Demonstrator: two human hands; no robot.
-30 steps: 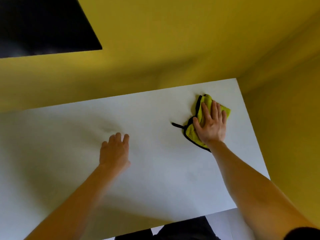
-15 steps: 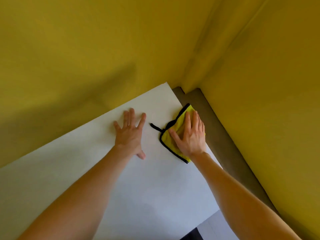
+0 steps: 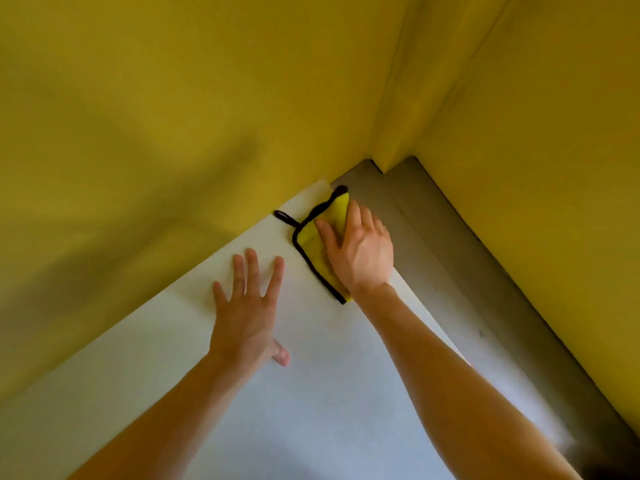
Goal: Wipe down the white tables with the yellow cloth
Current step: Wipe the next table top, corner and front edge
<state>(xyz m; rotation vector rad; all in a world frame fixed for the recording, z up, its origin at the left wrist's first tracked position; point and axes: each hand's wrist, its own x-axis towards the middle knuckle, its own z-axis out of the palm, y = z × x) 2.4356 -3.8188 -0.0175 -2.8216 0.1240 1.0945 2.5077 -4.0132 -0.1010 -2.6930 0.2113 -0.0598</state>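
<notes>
The table (image 3: pixel 311 393) has a smooth white top with a matt, faintly satin finish. It looks like painted or laminated board, with no grain showing and a soft sheen toward its near edge. At its far corner lies the cloth (image 3: pixel 310 242), a soft yellow fabric with a short fuzzy nap, matt all over and microfibre by the look of it. A black stitched binding (image 3: pixel 313 270) runs along its border, and a thin black fabric loop (image 3: pixel 285 218) sticks out from one corner. The walls (image 3: pixel 173 116) behind the far edge are flat matt yellow, smooth like paint. The floor (image 3: pixel 433 237) beyond the right edge is dull, smooth grey; its material cannot be told.
</notes>
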